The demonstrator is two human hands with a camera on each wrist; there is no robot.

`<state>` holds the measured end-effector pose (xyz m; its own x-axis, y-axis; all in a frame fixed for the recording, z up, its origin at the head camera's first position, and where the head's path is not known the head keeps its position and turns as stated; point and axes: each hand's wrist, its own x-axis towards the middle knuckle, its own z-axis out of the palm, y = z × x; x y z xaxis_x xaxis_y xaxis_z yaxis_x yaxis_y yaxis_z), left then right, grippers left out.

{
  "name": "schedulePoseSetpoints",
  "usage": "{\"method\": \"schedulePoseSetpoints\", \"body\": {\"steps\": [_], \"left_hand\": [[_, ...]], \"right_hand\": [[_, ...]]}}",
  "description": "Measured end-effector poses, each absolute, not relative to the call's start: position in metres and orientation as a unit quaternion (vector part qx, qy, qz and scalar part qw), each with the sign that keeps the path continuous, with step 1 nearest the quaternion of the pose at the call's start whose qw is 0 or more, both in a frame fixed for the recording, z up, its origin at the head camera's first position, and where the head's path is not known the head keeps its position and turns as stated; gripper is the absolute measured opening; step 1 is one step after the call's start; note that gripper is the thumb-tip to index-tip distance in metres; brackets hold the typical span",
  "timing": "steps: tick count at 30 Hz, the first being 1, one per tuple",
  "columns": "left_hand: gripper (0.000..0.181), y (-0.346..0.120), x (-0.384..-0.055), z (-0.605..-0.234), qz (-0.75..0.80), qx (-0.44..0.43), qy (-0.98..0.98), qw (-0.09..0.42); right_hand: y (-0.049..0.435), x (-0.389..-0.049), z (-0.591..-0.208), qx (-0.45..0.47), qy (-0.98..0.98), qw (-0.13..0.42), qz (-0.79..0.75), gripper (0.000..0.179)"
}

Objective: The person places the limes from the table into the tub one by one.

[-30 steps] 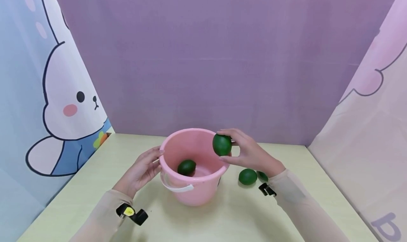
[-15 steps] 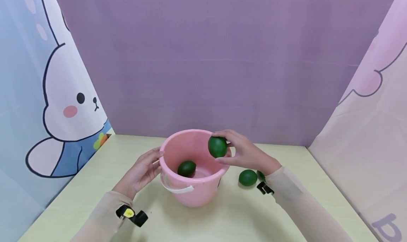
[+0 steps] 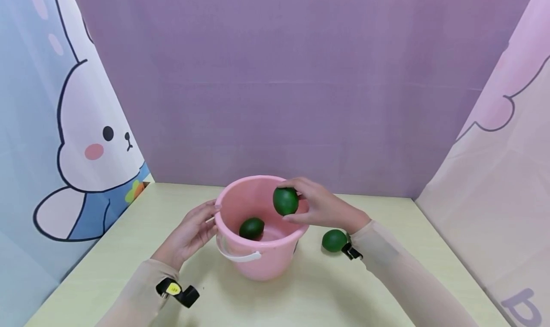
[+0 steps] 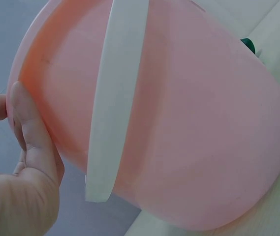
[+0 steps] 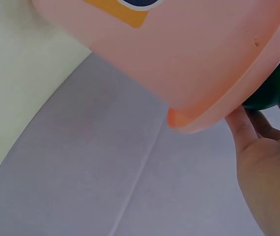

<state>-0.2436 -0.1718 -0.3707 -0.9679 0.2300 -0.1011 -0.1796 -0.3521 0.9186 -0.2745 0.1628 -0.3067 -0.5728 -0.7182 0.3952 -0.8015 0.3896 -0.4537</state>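
Observation:
A pink bucket point(image 3: 264, 260) with a white handle point(image 3: 242, 257) stands upright on the table. My left hand point(image 3: 193, 231) grips its rim at the left, thumb point(image 4: 31, 118) below the rim on the outer wall in the left wrist view. Over the bucket's right side, my right hand point(image 3: 315, 205) holds a dark green lime point(image 3: 285, 201) between thumb and fingers. In the right wrist view that lime point(image 5: 275, 86) is partly hidden by the rim. Another lime point(image 3: 252, 228) lies inside the bucket.
One more lime point(image 3: 334, 240) lies on the pale table point(image 3: 240, 308) right of the bucket, beside my right wrist strap point(image 3: 352, 251). A purple cloth point(image 3: 275, 88) hangs behind the table, with printed cloths at both sides.
My right hand has moved left with its lime, from the right rim to over the bucket's opening. A further lime on the table is now hidden behind my right wrist. The left hand stays.

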Motion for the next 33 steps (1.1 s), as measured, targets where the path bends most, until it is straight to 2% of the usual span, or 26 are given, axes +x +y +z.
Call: {"method": "schedulePoseSetpoints", "body": {"steps": [24, 33], "left_hand": [[0.046, -0.174, -0.244, -0.372, 0.821, 0.023, 0.557, 0.126], [0.048, -0.174, -0.244, -0.372, 0.817, 0.025, 0.56, 0.132]], "right_hand": [[0.165, -0.272, -0.306, 0.418, -0.857, 0.025, 0.302, 0.066], [0.173, -0.271, -0.307, 0.43, -0.849, 0.044, 0.304, 0.06]]}}
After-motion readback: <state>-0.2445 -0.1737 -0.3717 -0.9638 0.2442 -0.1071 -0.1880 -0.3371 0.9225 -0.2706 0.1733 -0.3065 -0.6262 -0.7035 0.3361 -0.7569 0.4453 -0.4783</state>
